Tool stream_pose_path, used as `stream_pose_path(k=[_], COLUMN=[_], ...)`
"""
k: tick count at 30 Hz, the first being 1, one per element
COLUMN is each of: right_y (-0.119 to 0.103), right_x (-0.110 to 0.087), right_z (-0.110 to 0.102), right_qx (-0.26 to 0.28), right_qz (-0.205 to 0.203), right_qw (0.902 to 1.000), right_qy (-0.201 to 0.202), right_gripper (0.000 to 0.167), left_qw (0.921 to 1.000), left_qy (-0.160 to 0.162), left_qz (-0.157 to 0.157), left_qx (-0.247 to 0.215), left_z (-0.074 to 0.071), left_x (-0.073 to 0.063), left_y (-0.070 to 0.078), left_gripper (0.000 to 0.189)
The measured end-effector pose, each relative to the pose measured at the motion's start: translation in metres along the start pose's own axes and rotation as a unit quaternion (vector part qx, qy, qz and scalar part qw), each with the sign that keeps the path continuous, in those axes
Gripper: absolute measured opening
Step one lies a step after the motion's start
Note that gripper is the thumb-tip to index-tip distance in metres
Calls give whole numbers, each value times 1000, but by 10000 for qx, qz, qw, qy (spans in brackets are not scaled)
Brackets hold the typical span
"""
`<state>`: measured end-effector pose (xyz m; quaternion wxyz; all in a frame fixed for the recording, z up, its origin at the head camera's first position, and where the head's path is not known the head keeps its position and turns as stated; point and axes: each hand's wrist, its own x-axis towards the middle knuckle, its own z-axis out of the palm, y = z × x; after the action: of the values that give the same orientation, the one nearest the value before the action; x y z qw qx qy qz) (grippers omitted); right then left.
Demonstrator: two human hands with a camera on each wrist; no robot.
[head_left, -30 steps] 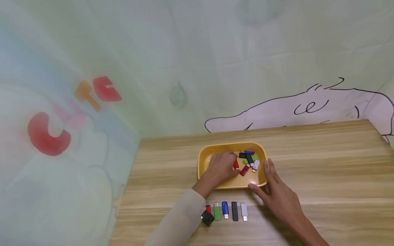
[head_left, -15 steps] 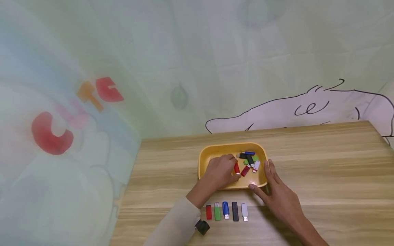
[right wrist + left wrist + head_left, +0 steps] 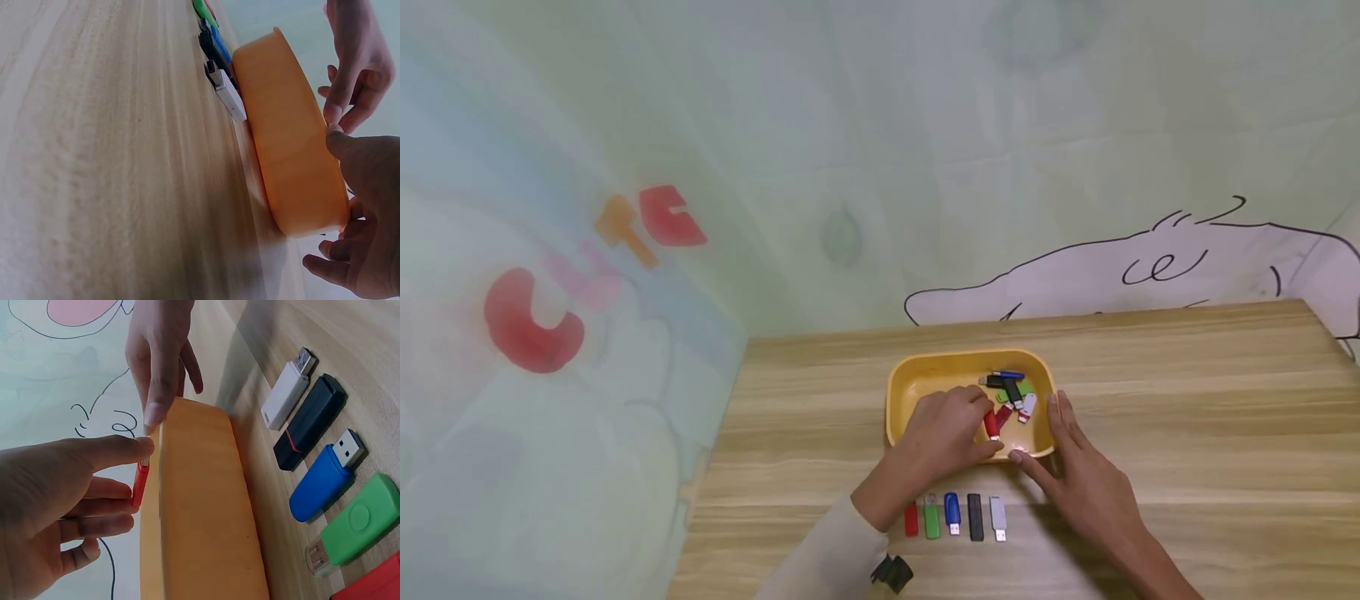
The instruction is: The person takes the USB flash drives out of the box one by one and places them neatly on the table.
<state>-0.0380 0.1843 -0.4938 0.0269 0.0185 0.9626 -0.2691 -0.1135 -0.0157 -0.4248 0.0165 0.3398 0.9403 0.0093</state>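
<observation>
My left hand reaches over the near rim of a yellow plastic container. Between thumb and fingers it pinches a red USB stick, metal plug toward the thumb. My right hand holds the container's near right corner, thumb at the front rim and fingers along the right side. Inside the container lie a dark red USB stick, a white one, a blue one, and some black and green ones, partly overlapping.
In front of the container several USB sticks stand in a row on the wooden table: red, green, blue, black and light grey. A printed curtain hangs behind the table.
The left hand, pinching the red USB stick, has moved right and toward the near rim, and the stick now overlaps the dark red one. The right hand keeps its place on the container.
</observation>
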Motion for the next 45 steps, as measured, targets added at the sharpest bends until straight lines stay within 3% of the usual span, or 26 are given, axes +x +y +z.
stream_pose_path(k=[11,23,32,39,45], right_y=[-4,-2,-1,-1,0], right_x=[1,4,4,4,4], right_z=[-5,-9,-10,-11,-11], right_qx=[-98,-186,-164,-150,-114], right_qz=[-13,-101,-116,-128,-156], right_qw=[9999,9996,9994,9994,9994], right_qy=[-78,-175,-271,-281,-274], right_gripper=[108,106,105,106,105], left_qw=[9998,9978,9964,9949,9919], left_qy=[11,-31,97,-18,156], left_qz=[137,526,835,999,1262], left_qx=[-154,-414,-112,-121,-2], left_z=[-6,-12,-12,-8,-2], left_x=[-13,-22,-31,-37,-42], left_y=[3,9,16,23,28], left_gripper=[54,52,52,57,56])
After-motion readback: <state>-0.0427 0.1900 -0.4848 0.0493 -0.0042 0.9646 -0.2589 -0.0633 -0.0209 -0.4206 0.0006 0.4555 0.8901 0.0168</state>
